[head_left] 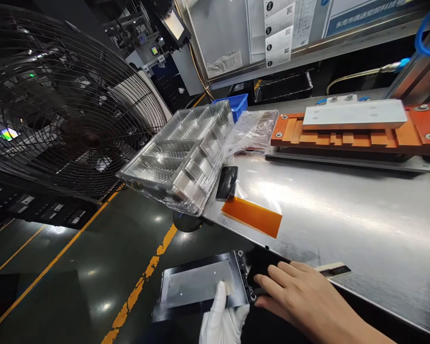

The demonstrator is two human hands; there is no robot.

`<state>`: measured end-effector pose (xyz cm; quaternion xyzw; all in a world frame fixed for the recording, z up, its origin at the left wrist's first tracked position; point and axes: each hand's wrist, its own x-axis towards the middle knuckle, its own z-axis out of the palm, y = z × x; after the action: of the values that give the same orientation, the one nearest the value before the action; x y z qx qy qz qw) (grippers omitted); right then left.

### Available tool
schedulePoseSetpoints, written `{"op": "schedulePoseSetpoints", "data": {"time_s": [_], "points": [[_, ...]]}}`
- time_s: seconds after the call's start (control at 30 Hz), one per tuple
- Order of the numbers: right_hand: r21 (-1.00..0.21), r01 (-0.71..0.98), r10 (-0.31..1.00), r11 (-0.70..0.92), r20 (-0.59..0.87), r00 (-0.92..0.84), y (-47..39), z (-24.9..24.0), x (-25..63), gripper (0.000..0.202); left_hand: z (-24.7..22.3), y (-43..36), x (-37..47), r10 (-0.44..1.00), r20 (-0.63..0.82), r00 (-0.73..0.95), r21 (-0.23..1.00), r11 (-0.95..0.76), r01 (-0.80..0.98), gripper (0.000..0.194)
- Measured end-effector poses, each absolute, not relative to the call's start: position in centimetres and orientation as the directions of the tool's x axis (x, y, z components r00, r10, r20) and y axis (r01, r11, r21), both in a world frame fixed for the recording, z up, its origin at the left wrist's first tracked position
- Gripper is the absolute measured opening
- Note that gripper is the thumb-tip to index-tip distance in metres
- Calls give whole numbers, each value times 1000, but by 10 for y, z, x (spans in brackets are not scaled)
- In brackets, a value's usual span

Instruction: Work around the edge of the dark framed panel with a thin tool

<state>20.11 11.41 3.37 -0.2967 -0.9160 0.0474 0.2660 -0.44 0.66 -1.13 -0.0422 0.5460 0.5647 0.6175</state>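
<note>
My left hand (pixel 222 317), in a white glove, holds a flat dark metal panel (pixel 197 284) by its near edge, below the front edge of the steel table (pixel 344 215). My bare right hand (pixel 301 296) rests its fingers on the panel's right edge, next to a black part (pixel 260 267) at the table's edge. A strip of white and black film (pixel 335 270) lies just beyond the right hand.
A stack of clear plastic trays (pixel 182 153) overhangs the table's left edge. Beside it lie a small dark panel (pixel 227 182), an orange sheet (pixel 252 217) and a clear bag (pixel 252 129). An orange fixture with a white plate (pixel 354 126) stands behind. A large fan (pixel 57 100) is at left.
</note>
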Motion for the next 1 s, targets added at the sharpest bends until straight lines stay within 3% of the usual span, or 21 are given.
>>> {"op": "schedulePoseSetpoints", "data": {"time_s": [0.13, 0.4, 0.77, 0.87, 1.0], "points": [[-246, 486, 540, 839, 489, -685, 116, 34, 202, 52, 1, 20, 13, 672, -712, -204, 536, 333, -776, 25], [-268, 397, 479, 878, 498, -723, 117, 34, 207, 48, 34, 31, 17, 678, -732, -65, 447, 406, -797, 45], [-351, 358, 494, 865, 470, -732, 112, 30, 207, 49, 50, 36, 18, 700, -699, 145, 312, 481, -819, 34], [-391, 380, 535, 839, 462, -707, 112, 28, 207, 47, 47, 35, 19, 698, -707, 117, 315, 458, -831, 38], [-402, 424, 579, 812, 454, -677, 113, 25, 208, 45, 38, 31, 20, 686, -727, -2, 417, 439, -796, 45]]}}
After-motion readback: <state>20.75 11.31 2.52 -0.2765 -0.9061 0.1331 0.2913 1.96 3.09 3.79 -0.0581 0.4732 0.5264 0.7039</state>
